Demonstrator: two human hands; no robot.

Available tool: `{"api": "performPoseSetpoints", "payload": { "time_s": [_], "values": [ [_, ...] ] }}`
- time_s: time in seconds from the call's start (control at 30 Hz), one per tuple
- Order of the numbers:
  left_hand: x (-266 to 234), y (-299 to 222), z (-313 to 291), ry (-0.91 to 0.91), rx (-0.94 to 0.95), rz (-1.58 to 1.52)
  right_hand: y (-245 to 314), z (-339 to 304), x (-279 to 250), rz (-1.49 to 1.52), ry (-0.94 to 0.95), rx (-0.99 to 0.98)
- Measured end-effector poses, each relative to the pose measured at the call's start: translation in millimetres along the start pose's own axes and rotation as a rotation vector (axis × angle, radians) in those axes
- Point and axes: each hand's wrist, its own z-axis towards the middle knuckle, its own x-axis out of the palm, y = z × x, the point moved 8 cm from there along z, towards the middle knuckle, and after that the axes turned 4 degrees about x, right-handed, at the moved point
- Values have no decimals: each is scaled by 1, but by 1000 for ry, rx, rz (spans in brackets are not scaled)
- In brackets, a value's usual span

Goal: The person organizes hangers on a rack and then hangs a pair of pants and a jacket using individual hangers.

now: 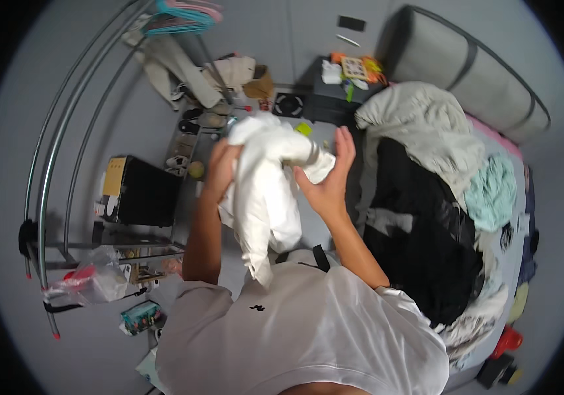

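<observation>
A crumpled white long-sleeved garment (270,178) hangs in front of my chest, one sleeve trailing down toward my shirt. My left hand (224,168) grips its left side, with the fingertips partly hidden by the cloth. On the other side, my right hand (329,176) is spread, thumb and fingers apart, beside a loose end of the garment. The thumb is close to the cloth; whether it touches cannot be made out.
A metal clothes rack (64,138) with blue and pink hangers (183,18) stands at left, near a black box (143,191). At right is a bed heaped with black clothes (413,243), a grey quilt (427,131) and a mint cloth (492,192). A dark nightstand (334,92) stands beyond.
</observation>
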Motion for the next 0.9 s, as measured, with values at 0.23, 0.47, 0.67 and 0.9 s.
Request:
{"api": "performPoseSetpoints", "payload": {
  "time_s": [0.23, 0.47, 0.67, 0.9],
  "values": [
    [-74, 37, 0, -28, 54, -148, 11, 41, 164, 256, 616, 85],
    [-120, -13, -31, -319, 367, 201, 28, 82, 277, 513, 473, 376],
    [-114, -39, -41, -516, 299, 824, 13, 100, 339, 577, 405, 430],
    [-169, 73, -23, -708, -170, 598, -29, 143, 371, 658, 343, 517]
  ]
}}
